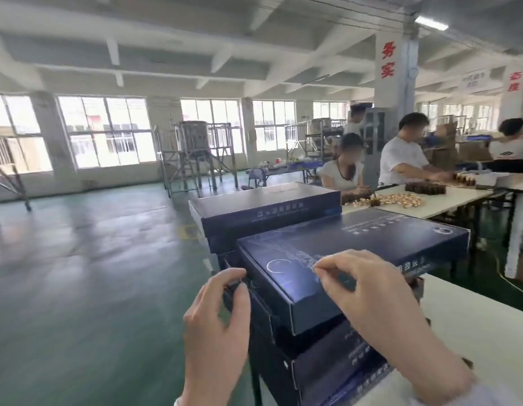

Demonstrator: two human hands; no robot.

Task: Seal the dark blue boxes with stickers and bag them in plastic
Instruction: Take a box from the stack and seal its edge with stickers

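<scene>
— What sort of place is shown?
— A factory packing hall. It is marked by a green floor, concrete ceiling beams and rows of windows.
— And by what else?
— Seated workers are ranged at white tables; brown bottles are massed there, dark blue boxes are stacked, and red slogans are painted on a pillar.
</scene>
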